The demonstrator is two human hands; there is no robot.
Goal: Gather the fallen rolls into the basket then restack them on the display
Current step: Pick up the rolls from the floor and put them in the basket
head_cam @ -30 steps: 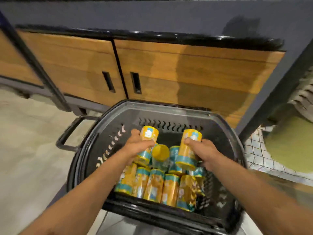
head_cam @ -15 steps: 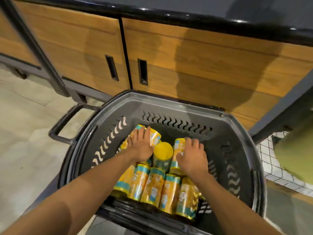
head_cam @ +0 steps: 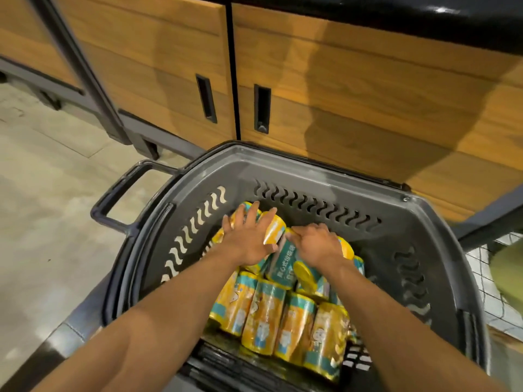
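Rolls (head_cam: pixel 266 312) are all in the basket (head_cam: pixel 317 176), in front of a wood cabinet (head_cam: pixel 368 94). Head view: front row lies side by side, tidy. Back ones are piled loose and crooked. Step looks like settling the back pile. Gathering seems about done, restack not started. To do it well, lay the loose ones flat and parallel so none tip out on lifting. Wrappers look slick, so press, don't squeeze. Left hand (head_cam: pixel 249 239): flat, fingers spread and straight, pressing on the back-left rolls, gripping nothing. Right hand (head_cam: pixel 317 244): fingers curled over a roll (head_cam: pixel 346 248) at back right.
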